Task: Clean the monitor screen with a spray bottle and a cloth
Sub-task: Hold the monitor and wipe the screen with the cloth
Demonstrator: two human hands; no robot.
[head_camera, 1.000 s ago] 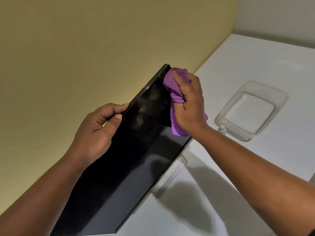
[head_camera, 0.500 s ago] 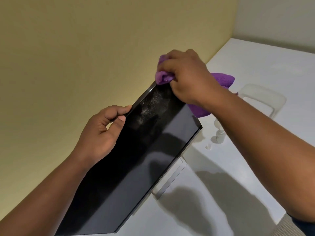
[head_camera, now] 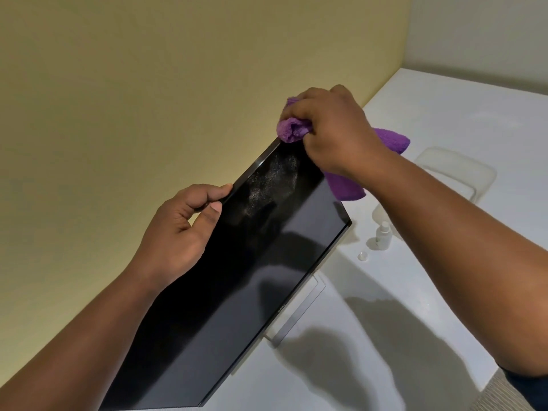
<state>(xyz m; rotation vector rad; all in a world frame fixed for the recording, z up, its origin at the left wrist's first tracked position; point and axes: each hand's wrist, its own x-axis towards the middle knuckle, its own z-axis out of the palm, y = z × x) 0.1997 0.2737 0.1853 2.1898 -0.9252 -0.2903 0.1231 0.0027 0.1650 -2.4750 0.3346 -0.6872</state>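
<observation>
A black monitor (head_camera: pixel 237 292) stands on a white desk, its dark screen facing me, with a patch of fine spray mist near the top right. My left hand (head_camera: pixel 178 232) pinches the monitor's top edge, thumb on the screen side. My right hand (head_camera: pixel 332 134) grips a bunched purple cloth (head_camera: pixel 292 130) and presses it on the monitor's upper right corner; the cloth's loose end hangs behind my wrist. A small clear spray bottle (head_camera: pixel 383 232) stands on the desk to the right of the monitor, partly hidden by my right forearm.
A clear plastic tray (head_camera: pixel 462 170) lies on the white desk (head_camera: pixel 444 108) behind my right arm. A small clear cap (head_camera: pixel 362 256) sits in front of the bottle. The silver monitor stand (head_camera: pixel 296 315) shows under the screen. A yellow wall (head_camera: pixel 148 99) rises close behind the monitor.
My right hand has carried the cloth from the screen's right side up to the top right corner and turned palm down over it. My left hand holds the same spot.
</observation>
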